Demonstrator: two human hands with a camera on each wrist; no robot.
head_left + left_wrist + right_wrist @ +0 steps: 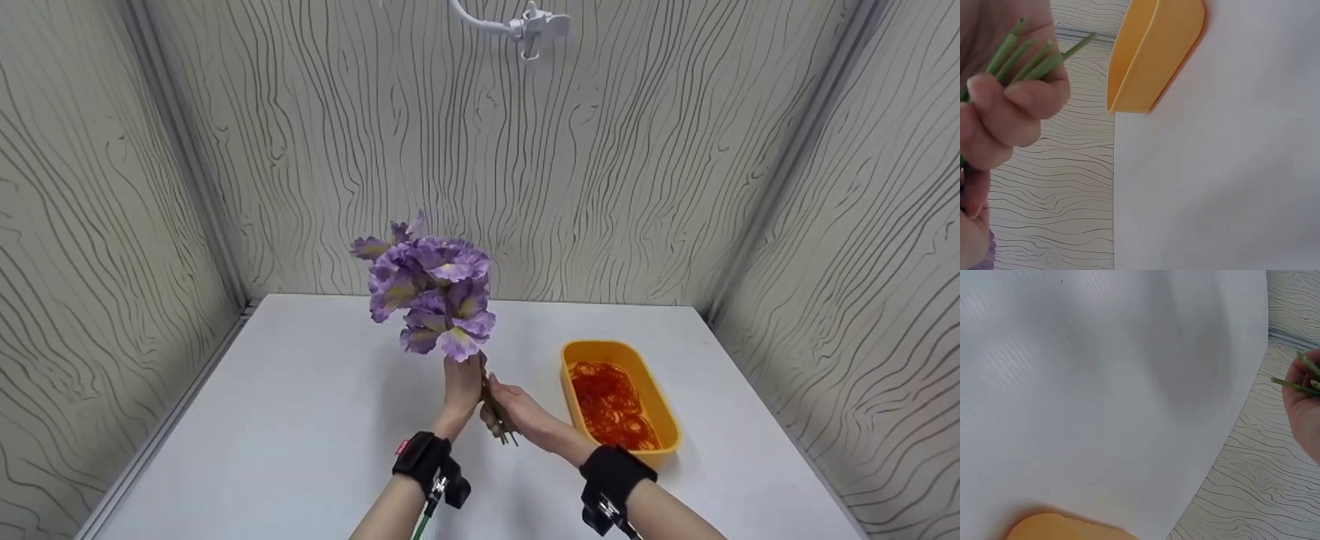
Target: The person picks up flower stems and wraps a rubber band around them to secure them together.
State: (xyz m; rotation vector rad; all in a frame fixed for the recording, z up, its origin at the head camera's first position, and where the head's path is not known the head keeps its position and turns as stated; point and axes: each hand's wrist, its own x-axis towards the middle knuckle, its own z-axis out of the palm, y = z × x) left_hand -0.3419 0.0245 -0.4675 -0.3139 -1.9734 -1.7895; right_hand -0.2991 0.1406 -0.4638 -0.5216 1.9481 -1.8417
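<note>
A bunch of purple irises with yellow-streaked petals (435, 289) is held up over the table, blooms leaning to the upper left. My left hand (460, 386) grips the stems just beneath the blooms. Lower down, my right hand (526, 417) curls round the same stems, close against the left. In the left wrist view, the right hand's fingers (1010, 121) wrap the bundle, and several cut green stem ends (1030, 59) stick out past them. Stem tips (1289, 385) also show at the right edge of the right wrist view. The left hand's fingers are mostly hidden in the head view.
On the right of the white table (300, 420) stands a yellow-orange plastic bin (660, 394), holding many red-orange rubber bands (606, 397). A white clip on a bent arm (534, 28) hangs at the top. Wood-grain patterned walls enclose the table's back and sides.
</note>
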